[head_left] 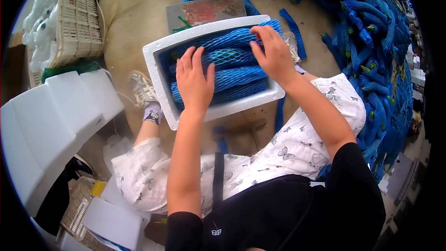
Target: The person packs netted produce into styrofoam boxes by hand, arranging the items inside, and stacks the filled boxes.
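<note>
A white foam box (160,72) sits in front of me between my legs. Long green vegetables in blue foam net sleeves (237,75) lie side by side across it in several rows. My left hand (194,81) is over the left part of the rows, fingers spread and slightly bent, its tips at the sleeves. Over the right end, my right hand (274,53) has its thumb and fingers apart beside the upper sleeves. Neither hand is closed round a vegetable. Whether the fingertips press on the netting is hard to see.
A large heap of net-sleeved vegetables (371,65) rises on the right. Behind the box is a board with worn red paint (204,11). To the left stand a plastic crate (81,16) and white foam boxes (60,111). Loose blue sleeves (292,30) lie on the floor.
</note>
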Demonstrator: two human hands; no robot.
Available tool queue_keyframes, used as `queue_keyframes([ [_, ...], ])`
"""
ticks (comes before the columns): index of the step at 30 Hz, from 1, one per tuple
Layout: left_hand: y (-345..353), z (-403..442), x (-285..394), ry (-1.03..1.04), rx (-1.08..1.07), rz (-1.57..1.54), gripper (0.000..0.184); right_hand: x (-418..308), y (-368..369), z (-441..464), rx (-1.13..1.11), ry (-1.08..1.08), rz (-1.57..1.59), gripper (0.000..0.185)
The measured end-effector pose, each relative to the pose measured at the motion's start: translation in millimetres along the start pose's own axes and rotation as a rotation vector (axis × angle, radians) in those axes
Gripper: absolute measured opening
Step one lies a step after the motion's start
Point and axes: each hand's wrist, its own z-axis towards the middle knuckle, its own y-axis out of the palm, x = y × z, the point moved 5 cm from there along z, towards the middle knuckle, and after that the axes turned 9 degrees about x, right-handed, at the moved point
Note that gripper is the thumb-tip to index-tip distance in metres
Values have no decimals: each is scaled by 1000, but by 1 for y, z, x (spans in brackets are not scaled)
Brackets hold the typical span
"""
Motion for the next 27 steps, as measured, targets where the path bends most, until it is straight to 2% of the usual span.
queue_keyframes([
  [2, 9, 1, 4, 9, 68, 24, 47, 21, 8, -9, -66, -1, -155, 29],
  [4, 7, 4, 2, -8, 23, 88, 50, 12, 39, -18, -292, 186, -361, 33],
  [5, 0, 3, 5, 39, 12, 231, 52, 11, 42, -12, -429, 257, -367, 40],
  [6, -3, 4, 0, 50, 7, 236, 52, 11, 34, -7, -423, 267, -360, 40],
  [8, -5, 8, -17, -19, 16, 241, 52, 9, 15, 0, -305, 85, -207, 45],
  [10, -4, 10, -25, 3, -5, 318, 50, 15, 21, -25, -287, 228, -58, 52],
  [12, -7, 6, -29, -59, -28, 304, 51, 13, 45, -34, -132, 318, -68, 59],
  [13, -4, 8, -31, -55, -21, 313, 51, 19, 53, -29, -70, 435, 48, 62],
  [14, -2, 7, -32, -70, -8, 326, 52, 30, 55, -26, -110, 575, 138, 62],
  [15, -1, 5, -34, -88, 4, 335, 53, 40, 59, -27, -138, 593, 184, 62],
  [16, 3, 8, -37, -116, -9, 239, 55, 46, 58, -27, -160, 605, 225, 63],
  [18, -2, 7, -33, -84, -37, 278, 57, 39, 49, -31, -257, 502, 174, 63],
  [19, -15, 1, -15, -16, 79, 318, 61, 27, 35, -30, -190, 477, 242, 63],
  [21, -11, -14, -15, -19, 47, 225, 66, 12, 27, -33, -3, 408, 317, 63],
  [22, -5, -22, -21, -54, -10, 176, 67, 27, 49, -44, -76, 588, 221, 65],
  [24, -2, -14, -28, -92, -11, 160, 66, 37, 60, -48, -148, 740, 186, 64],
  [26, -10, -3, -35, -138, -51, 2, 61, 47, 55, -44, -134, 668, 116, 66],
  [27, -38, 0, -30, -106, 69, -64, 63, 44, 31, -42, -127, 601, 257, 66],
])
